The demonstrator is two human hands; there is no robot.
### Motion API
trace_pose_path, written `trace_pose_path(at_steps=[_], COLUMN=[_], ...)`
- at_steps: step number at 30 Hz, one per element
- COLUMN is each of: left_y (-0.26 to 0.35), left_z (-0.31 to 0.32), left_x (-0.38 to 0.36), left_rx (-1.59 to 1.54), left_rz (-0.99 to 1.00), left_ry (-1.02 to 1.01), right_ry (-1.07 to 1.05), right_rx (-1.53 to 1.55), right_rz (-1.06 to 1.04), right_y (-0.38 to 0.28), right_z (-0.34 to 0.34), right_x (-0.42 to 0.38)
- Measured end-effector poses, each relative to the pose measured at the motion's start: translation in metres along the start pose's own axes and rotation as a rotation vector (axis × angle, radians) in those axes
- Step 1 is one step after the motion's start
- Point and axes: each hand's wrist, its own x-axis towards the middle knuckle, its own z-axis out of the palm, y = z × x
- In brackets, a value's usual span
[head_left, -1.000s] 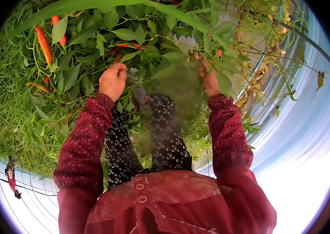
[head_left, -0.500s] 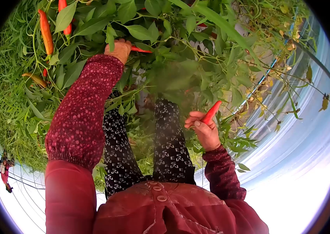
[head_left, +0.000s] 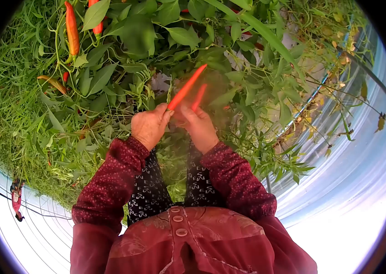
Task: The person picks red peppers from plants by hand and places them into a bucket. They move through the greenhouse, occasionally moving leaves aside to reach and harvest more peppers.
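Pinched by its green stem end, a long red chili pepper (head_left: 187,86) points up and right from my left hand (head_left: 148,126). My right hand (head_left: 200,128) is closed on a second, shorter red chili pepper (head_left: 199,97), slightly blurred. Both hands are close together in front of my legs, fingertips almost meeting, with the two peppers side by side. Leafy pepper plants (head_left: 133,39) spread just beyond them. At the upper left hang an orange-red pepper (head_left: 72,29) and a red pepper (head_left: 97,20) on their stems.
A brownish pepper (head_left: 53,83) hangs lower on the left. Plastic sheeting (head_left: 343,169) curves along the right, with a dark pole (head_left: 373,75) and dry stems before it. Another person (head_left: 16,198) is far off at the left edge.
My left hand has come down out of the leaves with the long red chili pepper. My right hand has moved left and up beside it, still holding its own pepper.
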Motion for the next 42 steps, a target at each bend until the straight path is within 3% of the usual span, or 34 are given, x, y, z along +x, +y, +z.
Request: trace_pose_path(at_steps=[3,7,9,10,11,13,15,17,19,21,22,25,26,29,31,33,34,35,37,42], left_y=[0.004,0.011,0.013,0.007,0.002,-0.014,-0.042,-0.047,-0.051,-0.053,-0.061,-0.091,-0.093,-0.127,-0.16,-0.191,-0.19,-0.169,-0.131,-0.115], left_z=[0.019,0.03,0.028,0.033,0.027,0.013,0.012,0.004,0.006,0.011,0.019,0.051,0.054,0.079,0.094,0.12,0.122,0.107,0.079,0.062], left_x=[-0.013,-0.022,-0.023,-0.022,-0.016,0.002,0.023,0.041,0.06,0.08,0.091,0.118,0.124,0.147,0.164,0.166,0.167,0.165,0.16,0.149], left_rx=[0.113,0.037,-0.284,-0.435,-0.435,-0.71,-0.457,-0.586,-0.695,-1.096,-1.135,-1.282,-1.163,-1.225,-1.244,-0.526,-1.104,-1.104,-1.351,-0.998], left_rz=[0.014,-0.005,-0.02,0.057,0.059,-0.275,-0.236,-0.481,-0.494,-0.693,-0.758,-0.926,-0.946,-0.953,-1.002,-0.318,-0.479,-0.48,-0.902,-0.756], left_ry=[-0.037,-0.099,-0.121,0.009,0.01,-0.033,0.088,-0.034,-0.067,-0.088,-0.125,0.026,0.072,0.106,0.015,-0.068,0.021,0.019,0.2,0.204], right_ry=[-0.021,0.003,-0.013,-0.007,-0.001,0.044,-0.065,-0.117,-0.165,-0.314,-0.329,-0.356,-0.373,-0.358,-0.358,-0.325,-0.323,-0.315,-0.309,-0.266], right_rx=[0.051,0.167,0.236,0.281,0.327,0.265,0.171,0.129,0.092,0.091,0.079,-0.007,0.013,-0.026,-0.041,-0.067,-0.068,-0.089,-0.106,-0.06], right_rz=[0.033,-0.011,-0.058,-0.048,-0.039,-0.028,0.022,0.094,0.162,0.235,0.253,0.325,0.358,0.303,0.306,0.32,0.32,0.322,0.324,0.289], right_y=[0.013,0.016,0.014,0.014,0.012,0.01,0.013,0.022,0.035,0.053,0.062,0.067,0.07,0.079,0.083,0.077,0.075,0.073,0.072,0.077], right_z=[0.001,-0.006,-0.013,-0.021,-0.028,-0.036,-0.044,-0.043,-0.04,-0.033,-0.031,-0.025,-0.028,-0.034,-0.037,-0.034,-0.034,-0.033,-0.032,-0.038], right_x=[0.003,0.001,-0.003,-0.004,-0.005,-0.011,-0.017,-0.023,-0.028,-0.031,-0.029,-0.025,-0.021,-0.013,-0.008,-0.006,-0.004,-0.002,0.0,0.005])
